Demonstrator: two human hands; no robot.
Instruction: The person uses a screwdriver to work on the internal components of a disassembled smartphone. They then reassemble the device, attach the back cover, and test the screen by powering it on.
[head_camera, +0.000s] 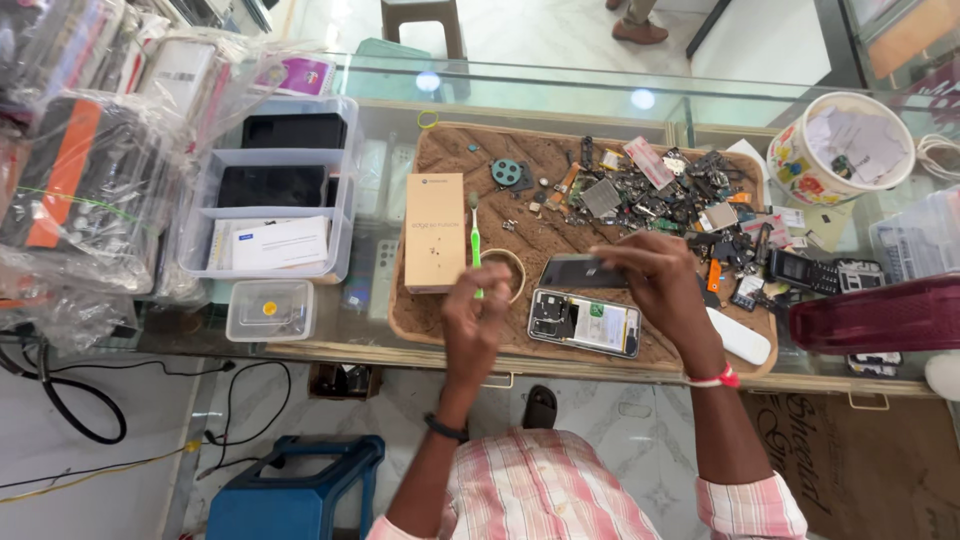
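Back cover (583, 272), a dark phone panel, is held above the opened smartphone (585, 322), which lies inner side up on the brown work mat (545, 165) at the near edge of the glass bench (380, 150). Right hand (655, 280) has its fingers closed on that panel; left hand (478, 318) has its fingers closed on a green toothbrush (474, 232), bristles pointing far. Judged step: brushing the panel clean during a repair; the next move calls for steadying the panel and working the bristles along it, clear of the loose parts heap (680, 200) to the right.
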